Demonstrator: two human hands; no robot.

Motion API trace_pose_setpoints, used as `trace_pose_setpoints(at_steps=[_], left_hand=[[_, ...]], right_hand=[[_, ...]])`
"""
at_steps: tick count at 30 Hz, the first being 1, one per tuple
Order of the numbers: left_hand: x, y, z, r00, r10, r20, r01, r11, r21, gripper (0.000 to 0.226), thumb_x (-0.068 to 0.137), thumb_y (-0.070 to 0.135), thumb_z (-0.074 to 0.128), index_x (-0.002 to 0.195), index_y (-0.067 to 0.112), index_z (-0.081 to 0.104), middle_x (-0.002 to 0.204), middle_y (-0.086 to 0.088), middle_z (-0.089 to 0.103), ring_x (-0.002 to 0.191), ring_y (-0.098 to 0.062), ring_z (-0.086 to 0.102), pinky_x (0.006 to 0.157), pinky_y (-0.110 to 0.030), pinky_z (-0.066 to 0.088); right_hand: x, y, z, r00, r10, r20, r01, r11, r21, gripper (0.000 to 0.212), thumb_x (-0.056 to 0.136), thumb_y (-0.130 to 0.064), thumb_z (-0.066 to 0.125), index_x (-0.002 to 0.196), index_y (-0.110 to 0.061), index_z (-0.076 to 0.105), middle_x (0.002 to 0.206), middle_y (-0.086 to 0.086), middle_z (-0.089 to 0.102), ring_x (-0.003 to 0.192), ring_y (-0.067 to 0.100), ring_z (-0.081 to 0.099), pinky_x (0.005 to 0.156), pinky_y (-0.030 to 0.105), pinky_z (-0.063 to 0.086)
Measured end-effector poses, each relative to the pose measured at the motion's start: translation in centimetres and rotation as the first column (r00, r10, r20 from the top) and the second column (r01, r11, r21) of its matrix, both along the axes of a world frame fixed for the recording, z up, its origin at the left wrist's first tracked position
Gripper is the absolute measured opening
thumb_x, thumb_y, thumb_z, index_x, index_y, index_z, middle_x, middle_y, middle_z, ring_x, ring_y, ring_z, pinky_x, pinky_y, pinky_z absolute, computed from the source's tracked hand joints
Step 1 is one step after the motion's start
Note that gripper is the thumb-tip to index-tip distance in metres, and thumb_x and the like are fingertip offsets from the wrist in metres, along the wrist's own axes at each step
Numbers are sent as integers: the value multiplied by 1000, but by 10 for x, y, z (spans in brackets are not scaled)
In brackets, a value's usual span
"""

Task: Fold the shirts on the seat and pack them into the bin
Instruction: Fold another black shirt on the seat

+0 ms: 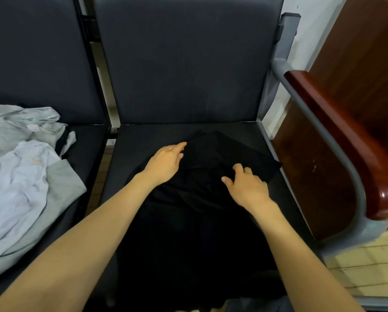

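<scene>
Black cloth covers most of the near seat: a black shirt (202,212) lies spread on the dark seat cushion (130,176), and its far right corner reaches the cushion's right edge. The left hand (166,162) rests flat on the far left part of the shirt, fingers stretched out and holding nothing. The right hand (247,186) lies on the cloth to the right of it, with fingers bent into the fabric. Whether they pinch a fold, I cannot tell.

I judge that the folding of this shirt is in hand, at the stage of smoothing or turning in its far part. The next move probably calls for a firm hold on one edge and for carrying it over the body of the shirt.

On the left seat a pile of light shirts (19,172) waits, crumpled. The bin is not in view. The folds and outline of the black shirt are hard to make out against the dark seat, and its near edge is cut off.
</scene>
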State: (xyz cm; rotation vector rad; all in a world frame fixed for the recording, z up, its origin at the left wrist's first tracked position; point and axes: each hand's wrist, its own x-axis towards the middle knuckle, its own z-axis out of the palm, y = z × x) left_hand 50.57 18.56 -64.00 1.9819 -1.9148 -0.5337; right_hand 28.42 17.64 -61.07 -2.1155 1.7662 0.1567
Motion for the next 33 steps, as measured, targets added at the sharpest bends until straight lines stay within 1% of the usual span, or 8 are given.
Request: trace_pose_setpoints(at_steps=[3,8,11,17,22,25,30,33], left_hand=[[4,-12,-8,990,-51,133,22,977,212,59,102,46,21,153,24,0,156,1,25,142,-19,23,117,-38,12],[26,-4,-6,891,235,389,-368,875,314,75,93,64,2,151,19,-11,159,-5,13,145,-23,15,114,-54,-9],[37,10,0,849,408,335,-511,794,328,80,90,68,3,150,17,-14,159,-14,1,147,-29,2,113,-55,-9],[24,46,4,915,252,315,-259,966,-20,57,100,43,34,148,14,24,153,-10,26,140,-28,23,115,-43,17],[29,64,-10,912,325,251,-379,902,208,75,96,59,21,152,12,2,156,-7,22,142,-25,21,114,-44,16],[45,43,2,823,393,410,-515,821,246,68,98,57,15,149,12,21,152,-8,31,138,-29,29,111,-46,19],[36,-3,24,838,333,432,-378,926,20,42,102,34,31,117,9,60,119,-17,60,111,-35,54,96,-40,35],[49,-11,5,949,245,199,-228,968,-102,35,98,11,43,132,9,51,132,-14,50,121,-33,44,99,-40,37]], right_hand=[[10,3,-16,993,65,-100,-63,998,23,57,99,-54,28,144,-20,27,148,12,29,132,39,30,106,51,28],[15,-18,-26,991,111,-70,-105,991,85,61,99,-55,25,152,-27,12,160,3,1,146,33,-2,112,62,2],[14,-21,-35,993,116,-6,-115,992,56,61,100,-52,26,153,-29,5,161,-1,-4,147,26,-13,111,63,-3],[17,-13,-25,989,123,81,-107,979,-172,47,101,-44,34,137,-17,44,141,8,40,130,28,37,103,44,35],[14,-17,-27,994,101,-42,-99,994,54,59,100,-52,25,150,-23,20,158,1,12,146,29,10,114,52,17],[1,-43,-29,996,-32,-80,36,998,55,63,98,-55,27,152,-27,11,160,-3,2,148,26,-2,114,58,4],[16,-60,-16,982,-141,-123,126,984,-126,54,98,-52,30,126,-12,54,132,13,53,125,34,46,112,60,15],[28,-44,-22,983,-40,-178,14,990,-143,58,98,-54,30,144,-18,32,142,16,40,128,39,39,110,55,23]])
